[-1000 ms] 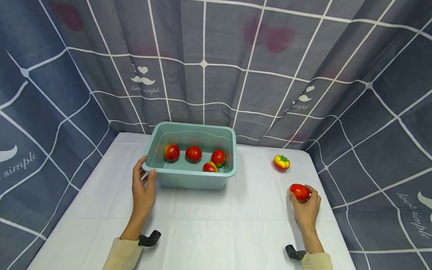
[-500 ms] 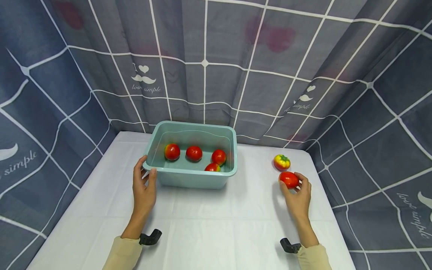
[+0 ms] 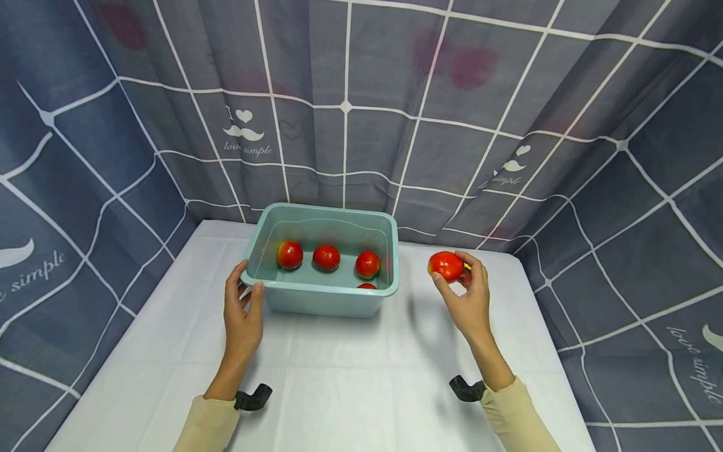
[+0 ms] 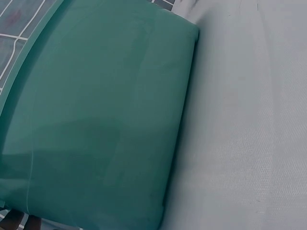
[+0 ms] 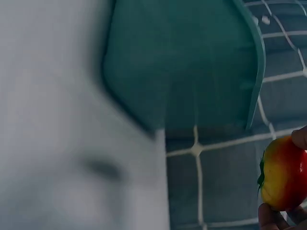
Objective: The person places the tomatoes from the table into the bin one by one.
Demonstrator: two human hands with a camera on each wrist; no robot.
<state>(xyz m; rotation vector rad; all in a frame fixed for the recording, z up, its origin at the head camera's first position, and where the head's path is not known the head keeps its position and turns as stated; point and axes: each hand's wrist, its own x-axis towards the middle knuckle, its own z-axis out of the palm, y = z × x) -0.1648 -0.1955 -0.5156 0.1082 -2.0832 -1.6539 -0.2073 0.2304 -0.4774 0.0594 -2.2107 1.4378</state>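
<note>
My left hand (image 3: 243, 317) grips the front left corner of a pale green plastic bin (image 3: 322, 300), thumb on the front wall and fingers at the side. Several red tomatoes lie inside, among them one at the left (image 3: 290, 255) and another at the right (image 3: 368, 265); the front rim nearly hides one. Right of the bin, my right hand (image 3: 469, 301) holds a red tomato (image 3: 445, 267) above the table, between thumb and fingers. The right wrist view shows this tomato (image 5: 283, 175) with a yellow side and a green calyx. A yellow patch (image 3: 467, 269) shows behind the right fingers.
A white cloth (image 3: 350, 389) covers the table. Grey-blue curtains (image 3: 373, 144) with white grid lines stand behind the table and on both sides. The bin's outer wall (image 4: 100, 110) fills much of the left wrist view.
My right hand has carried the tomato up, away from me and left towards the bin, now covering most of the yellow-red one on the table. My left hand keeps its hold.
</note>
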